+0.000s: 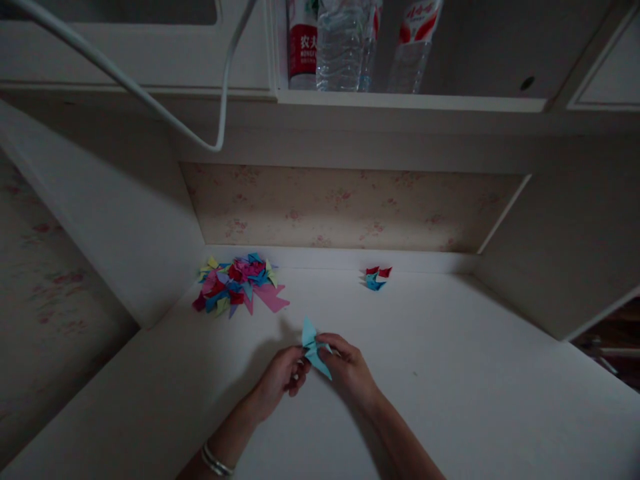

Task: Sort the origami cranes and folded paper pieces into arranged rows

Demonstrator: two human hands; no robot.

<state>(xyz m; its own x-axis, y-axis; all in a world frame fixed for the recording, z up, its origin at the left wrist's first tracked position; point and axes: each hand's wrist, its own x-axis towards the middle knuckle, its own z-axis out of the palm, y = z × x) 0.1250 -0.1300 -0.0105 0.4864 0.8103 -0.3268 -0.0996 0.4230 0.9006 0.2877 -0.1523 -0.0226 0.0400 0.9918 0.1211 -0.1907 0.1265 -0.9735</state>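
Note:
A light blue folded paper piece (pixel 310 331) with pointed ends is held between both hands above the white desk. My left hand (pixel 283 379) pinches its left side, fingers curled. On the other side, my right hand (pixel 349 368) grips it between thumb and fingers. Farther back on the left lies a pile of colourful folded papers (pixel 237 281) in pink, red, blue, yellow and purple. A small group of red, white and blue folded papers (pixel 377 279) sits at the back, right of the middle.
The white desk (pixel 475 380) is closed in by side panels and a floral back wall (pixel 340 207). Overhead, a shelf (pixel 410 101) carries several plastic bottles (pixel 340 50). A white cable (pixel 150 100) hangs down at upper left.

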